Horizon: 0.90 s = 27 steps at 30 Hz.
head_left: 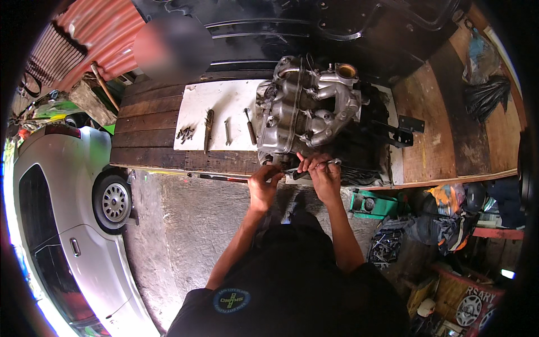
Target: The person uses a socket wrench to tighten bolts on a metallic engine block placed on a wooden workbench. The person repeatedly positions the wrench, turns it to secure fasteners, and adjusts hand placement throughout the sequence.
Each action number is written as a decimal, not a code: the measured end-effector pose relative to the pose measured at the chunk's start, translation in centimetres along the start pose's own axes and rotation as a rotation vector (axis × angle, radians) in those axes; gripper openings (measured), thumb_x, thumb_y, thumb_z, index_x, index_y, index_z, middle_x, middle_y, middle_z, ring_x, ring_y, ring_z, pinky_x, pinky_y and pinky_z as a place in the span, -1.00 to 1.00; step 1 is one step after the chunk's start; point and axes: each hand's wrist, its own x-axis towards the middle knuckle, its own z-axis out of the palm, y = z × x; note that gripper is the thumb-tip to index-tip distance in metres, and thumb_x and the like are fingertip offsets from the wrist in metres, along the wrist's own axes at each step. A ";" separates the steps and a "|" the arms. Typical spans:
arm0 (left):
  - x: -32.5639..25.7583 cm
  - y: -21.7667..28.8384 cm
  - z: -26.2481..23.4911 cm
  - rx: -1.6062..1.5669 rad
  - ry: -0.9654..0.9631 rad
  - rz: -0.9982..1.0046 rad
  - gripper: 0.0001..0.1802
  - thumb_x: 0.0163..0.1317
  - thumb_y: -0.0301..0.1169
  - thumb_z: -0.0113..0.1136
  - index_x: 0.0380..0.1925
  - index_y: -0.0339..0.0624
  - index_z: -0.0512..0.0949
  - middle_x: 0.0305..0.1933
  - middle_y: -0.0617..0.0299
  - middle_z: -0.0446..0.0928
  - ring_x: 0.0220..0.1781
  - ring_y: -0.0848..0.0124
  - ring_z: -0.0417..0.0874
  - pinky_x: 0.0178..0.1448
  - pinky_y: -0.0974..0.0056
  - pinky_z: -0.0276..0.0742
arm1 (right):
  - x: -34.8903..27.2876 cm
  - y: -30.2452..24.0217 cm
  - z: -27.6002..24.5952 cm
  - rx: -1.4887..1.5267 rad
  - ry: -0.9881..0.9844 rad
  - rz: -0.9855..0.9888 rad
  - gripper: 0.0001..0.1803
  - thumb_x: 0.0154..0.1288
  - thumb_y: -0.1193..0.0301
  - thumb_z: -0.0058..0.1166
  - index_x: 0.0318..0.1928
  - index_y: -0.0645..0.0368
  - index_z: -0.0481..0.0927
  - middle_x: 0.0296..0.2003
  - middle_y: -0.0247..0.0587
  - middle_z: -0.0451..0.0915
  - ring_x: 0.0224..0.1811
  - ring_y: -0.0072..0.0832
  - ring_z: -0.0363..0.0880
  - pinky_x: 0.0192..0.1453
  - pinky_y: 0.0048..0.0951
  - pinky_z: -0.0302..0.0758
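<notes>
A metal engine (286,121) with a curved intake manifold sits on the bench in front of me. My right hand (324,178) is closed around a wrench (335,162) at the engine's near edge; one shiny end sticks out to the right. Beside it, my left hand (263,188) has its fingers pinched together by the lower left corner of the engine. What they hold, if anything, is too small to make out. Left of the engine, a white board (193,101) carries a small wrench (227,132), a dark-handled tool (250,127), a long narrow tool (208,130) and several bolts (185,133).
The bench (149,124) is made of dark wooden planks. A black bracket (407,132) juts out right of the engine. On the floor to the right stand a green case (373,204) and a crate of tools (386,247). A white car (73,196) is parked at left.
</notes>
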 end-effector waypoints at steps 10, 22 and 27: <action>-0.4 1.0 0.9 0.122 0.111 0.172 -0.79 -0.04 -0.62 0.31 -0.33 -0.27 0.61 -0.32 0.10 0.63 -0.30 0.23 0.69 -0.21 0.25 0.57 | -0.2 -2.2 1.2 -0.324 -0.109 -0.001 -0.84 0.36 0.44 -0.01 -0.32 0.30 0.50 -0.37 -0.10 0.49 -0.28 -0.29 0.58 0.27 0.06 0.37; 0.0 0.8 0.9 0.132 0.112 0.181 -0.80 -0.04 -0.66 0.26 -0.34 -0.25 0.61 -0.29 0.10 0.61 -0.33 0.24 0.68 -0.27 0.26 0.57 | -1.1 -2.8 2.5 -0.536 -0.161 -0.025 -0.91 0.16 0.68 0.04 -0.33 0.30 0.58 -0.34 -0.13 0.61 -0.21 -0.36 0.62 0.25 -0.14 0.45; 0.2 0.8 0.9 0.160 0.112 0.186 -0.83 -0.03 -0.65 0.26 -0.37 -0.25 0.60 -0.37 0.11 0.61 -0.33 0.18 0.67 -0.24 0.23 0.56 | -1.0 -2.8 2.3 -0.572 -0.206 -0.029 -0.85 0.12 0.71 0.05 -0.30 0.28 0.60 -0.30 -0.13 0.63 -0.16 -0.36 0.63 0.25 -0.20 0.46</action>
